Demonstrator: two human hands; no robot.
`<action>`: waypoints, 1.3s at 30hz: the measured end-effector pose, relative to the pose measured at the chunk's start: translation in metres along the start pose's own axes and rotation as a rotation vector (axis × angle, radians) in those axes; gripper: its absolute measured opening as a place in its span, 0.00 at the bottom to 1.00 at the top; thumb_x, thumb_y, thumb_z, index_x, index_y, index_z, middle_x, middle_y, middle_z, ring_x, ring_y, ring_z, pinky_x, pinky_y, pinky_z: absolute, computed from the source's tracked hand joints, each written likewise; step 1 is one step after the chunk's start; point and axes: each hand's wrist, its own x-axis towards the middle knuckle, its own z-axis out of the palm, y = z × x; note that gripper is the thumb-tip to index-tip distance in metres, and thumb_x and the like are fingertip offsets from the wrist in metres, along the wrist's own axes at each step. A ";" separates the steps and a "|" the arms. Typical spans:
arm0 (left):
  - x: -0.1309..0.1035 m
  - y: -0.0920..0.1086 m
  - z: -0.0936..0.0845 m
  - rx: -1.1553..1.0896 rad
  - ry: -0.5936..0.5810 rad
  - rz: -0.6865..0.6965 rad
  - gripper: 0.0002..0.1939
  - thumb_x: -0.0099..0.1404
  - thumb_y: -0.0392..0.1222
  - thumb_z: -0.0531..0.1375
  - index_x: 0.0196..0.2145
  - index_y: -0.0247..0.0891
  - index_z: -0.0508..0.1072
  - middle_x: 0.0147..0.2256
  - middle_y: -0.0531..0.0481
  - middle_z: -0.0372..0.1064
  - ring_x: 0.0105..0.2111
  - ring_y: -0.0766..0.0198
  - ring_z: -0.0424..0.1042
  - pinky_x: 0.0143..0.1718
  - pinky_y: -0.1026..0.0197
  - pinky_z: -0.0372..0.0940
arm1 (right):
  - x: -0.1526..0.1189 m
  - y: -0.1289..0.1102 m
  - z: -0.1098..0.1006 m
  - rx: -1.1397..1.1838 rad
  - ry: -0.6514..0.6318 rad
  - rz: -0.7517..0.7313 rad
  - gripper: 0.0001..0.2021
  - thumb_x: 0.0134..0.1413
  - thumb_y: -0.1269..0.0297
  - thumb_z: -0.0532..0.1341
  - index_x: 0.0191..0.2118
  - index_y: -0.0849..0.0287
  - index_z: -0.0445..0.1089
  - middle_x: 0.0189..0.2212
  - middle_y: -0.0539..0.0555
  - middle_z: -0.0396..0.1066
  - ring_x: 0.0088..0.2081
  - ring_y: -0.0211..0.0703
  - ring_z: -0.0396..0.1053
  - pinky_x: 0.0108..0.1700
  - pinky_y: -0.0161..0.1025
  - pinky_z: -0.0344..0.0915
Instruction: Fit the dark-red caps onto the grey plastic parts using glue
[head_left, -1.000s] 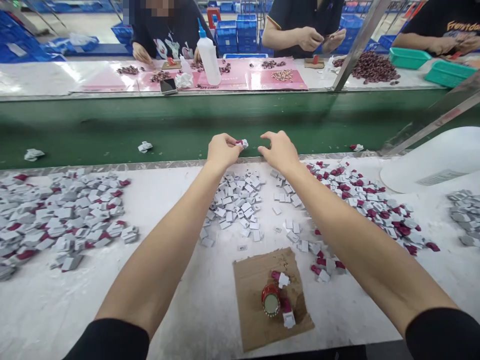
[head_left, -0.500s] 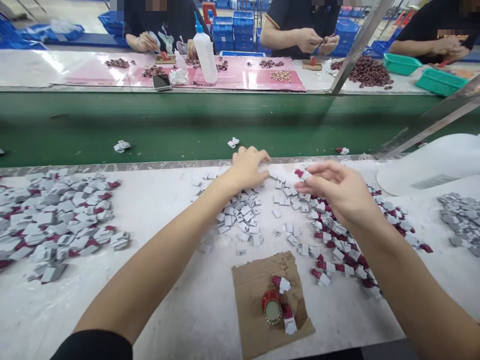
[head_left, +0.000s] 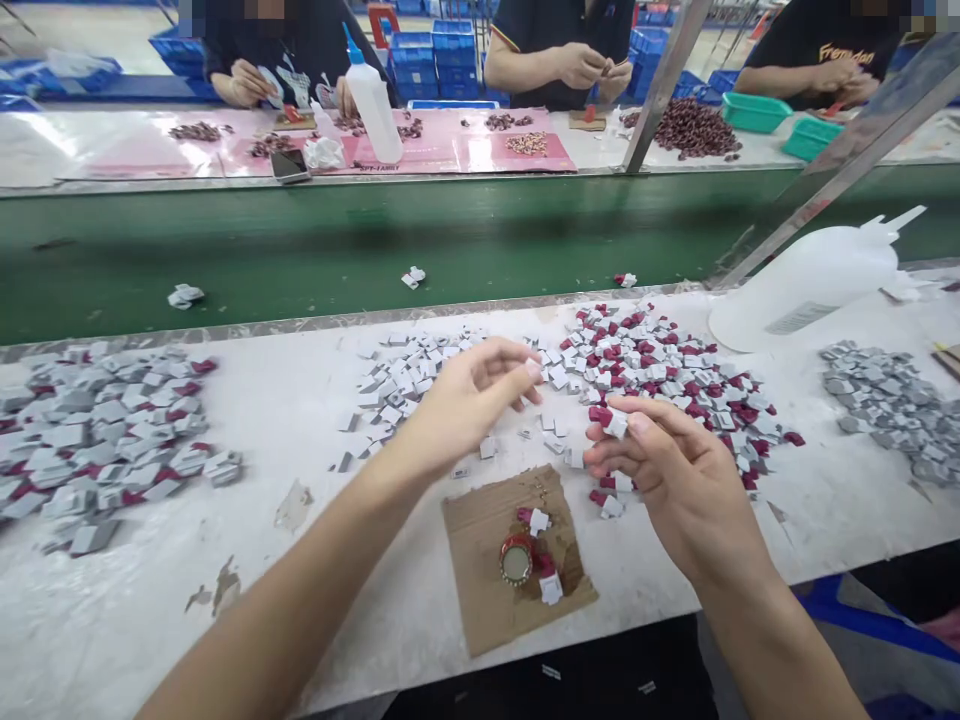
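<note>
Between the thumb and fingers of my right hand [head_left: 679, 480] is a small maroon-and-white plastic part [head_left: 609, 420]. My left hand [head_left: 476, 395] hovers just left of it, thumb and forefinger tips drawn together; whatever they may pinch is too small to make out. Under and behind the left hand spreads a pile of small white plastic pieces [head_left: 397, 385]. Beyond the right hand lies a heap of maroon-and-white parts [head_left: 637, 350]. A cardboard piece [head_left: 480, 600] in front bears a red bottle cap [head_left: 516, 560] and two more maroon-and-white parts [head_left: 550, 582].
Grey-and-maroon pieces [head_left: 112, 430] cover the left of the table, grey pieces [head_left: 877, 400] the right. A white jug [head_left: 810, 285] lies at back right by a metal post [head_left: 832, 160]. Several parts sit on the green conveyor belt [head_left: 300, 240]. Co-workers sit across it.
My left hand has come back from the belt edge toward my right hand, its fingers closing. The right hand, still holding its part, is lower in view. The camera view has shifted right.
</note>
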 end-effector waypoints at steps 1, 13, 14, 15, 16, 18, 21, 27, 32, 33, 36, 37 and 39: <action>-0.014 0.000 0.008 -0.087 -0.008 -0.035 0.12 0.77 0.49 0.67 0.50 0.39 0.79 0.43 0.44 0.83 0.40 0.57 0.81 0.45 0.53 0.75 | -0.003 0.002 0.001 -0.008 0.000 -0.005 0.10 0.71 0.53 0.72 0.49 0.51 0.85 0.33 0.54 0.87 0.36 0.45 0.87 0.37 0.37 0.85; -0.084 -0.026 0.031 -0.496 0.084 -0.273 0.17 0.71 0.49 0.75 0.51 0.40 0.80 0.45 0.43 0.86 0.48 0.53 0.85 0.56 0.50 0.78 | -0.045 0.017 -0.005 -0.218 -0.050 -0.035 0.07 0.68 0.57 0.74 0.48 0.49 0.85 0.36 0.55 0.88 0.34 0.52 0.88 0.40 0.45 0.88; -0.087 -0.027 0.028 -0.514 0.066 -0.286 0.16 0.71 0.49 0.75 0.51 0.40 0.80 0.45 0.43 0.86 0.47 0.54 0.85 0.55 0.51 0.78 | -0.049 0.019 -0.007 -0.238 -0.060 -0.030 0.06 0.67 0.58 0.75 0.47 0.49 0.86 0.35 0.55 0.88 0.34 0.51 0.87 0.39 0.43 0.87; -0.089 -0.028 0.026 -0.527 0.055 -0.296 0.16 0.71 0.49 0.74 0.50 0.40 0.80 0.45 0.44 0.85 0.46 0.55 0.85 0.54 0.52 0.78 | -0.052 0.022 -0.009 -0.250 -0.063 -0.024 0.06 0.67 0.58 0.75 0.47 0.49 0.86 0.34 0.55 0.88 0.33 0.50 0.87 0.37 0.41 0.86; -0.091 -0.030 0.025 -0.530 0.056 -0.301 0.15 0.72 0.49 0.74 0.50 0.41 0.80 0.45 0.45 0.85 0.45 0.56 0.84 0.53 0.54 0.77 | -0.055 0.026 -0.010 -0.252 -0.058 -0.016 0.05 0.67 0.58 0.75 0.46 0.48 0.86 0.34 0.54 0.88 0.32 0.48 0.86 0.36 0.39 0.85; -0.094 -0.033 0.023 -0.506 0.089 -0.309 0.14 0.72 0.49 0.74 0.50 0.41 0.81 0.44 0.47 0.83 0.42 0.60 0.81 0.50 0.57 0.75 | -0.059 0.033 -0.011 -0.234 -0.067 0.001 0.04 0.67 0.59 0.75 0.46 0.47 0.86 0.33 0.53 0.87 0.30 0.46 0.85 0.33 0.37 0.84; -0.098 -0.038 0.021 -0.446 0.159 -0.313 0.13 0.71 0.48 0.74 0.49 0.43 0.81 0.44 0.49 0.81 0.42 0.62 0.78 0.49 0.59 0.73 | -0.063 0.042 -0.010 -0.221 -0.072 0.011 0.03 0.67 0.59 0.74 0.44 0.45 0.87 0.32 0.51 0.84 0.29 0.44 0.84 0.32 0.36 0.82; -0.110 -0.046 0.019 -0.016 0.275 -0.179 0.08 0.74 0.45 0.70 0.50 0.46 0.80 0.40 0.52 0.75 0.39 0.61 0.74 0.44 0.57 0.70 | -0.073 0.040 -0.009 -0.413 -0.096 -0.095 0.04 0.65 0.64 0.74 0.41 0.45 0.88 0.34 0.51 0.81 0.37 0.43 0.81 0.39 0.34 0.80; -0.123 -0.055 0.020 0.327 0.207 -0.037 0.11 0.75 0.29 0.61 0.47 0.44 0.79 0.43 0.52 0.76 0.39 0.61 0.75 0.42 0.57 0.72 | -0.084 0.042 -0.005 -0.499 -0.184 -0.186 0.10 0.68 0.70 0.70 0.42 0.44 0.86 0.41 0.50 0.86 0.44 0.43 0.84 0.45 0.33 0.81; -0.125 -0.058 0.021 0.366 0.198 -0.018 0.12 0.75 0.28 0.60 0.46 0.43 0.78 0.42 0.52 0.76 0.37 0.61 0.74 0.41 0.57 0.72 | -0.086 0.044 -0.004 -0.511 -0.197 -0.197 0.10 0.68 0.71 0.70 0.42 0.44 0.85 0.42 0.49 0.86 0.45 0.43 0.85 0.44 0.33 0.81; -0.129 -0.062 0.023 0.447 0.186 0.015 0.14 0.75 0.26 0.58 0.48 0.42 0.78 0.46 0.50 0.77 0.39 0.61 0.75 0.42 0.57 0.73 | -0.089 0.049 0.000 -0.562 -0.205 -0.234 0.10 0.68 0.72 0.70 0.43 0.47 0.85 0.42 0.50 0.86 0.43 0.43 0.86 0.42 0.32 0.82; -0.130 -0.062 0.023 0.464 0.176 0.014 0.15 0.74 0.26 0.58 0.49 0.42 0.77 0.48 0.49 0.77 0.41 0.60 0.76 0.43 0.56 0.74 | -0.089 0.050 0.001 -0.581 -0.201 -0.245 0.10 0.68 0.72 0.69 0.43 0.47 0.85 0.42 0.51 0.86 0.43 0.43 0.86 0.41 0.32 0.83; -0.132 -0.060 0.023 0.480 0.151 0.005 0.14 0.75 0.27 0.60 0.51 0.42 0.77 0.49 0.48 0.77 0.45 0.58 0.77 0.47 0.54 0.74 | -0.089 0.051 0.001 -0.610 -0.201 -0.267 0.09 0.69 0.72 0.69 0.44 0.49 0.85 0.42 0.52 0.86 0.42 0.43 0.85 0.40 0.32 0.83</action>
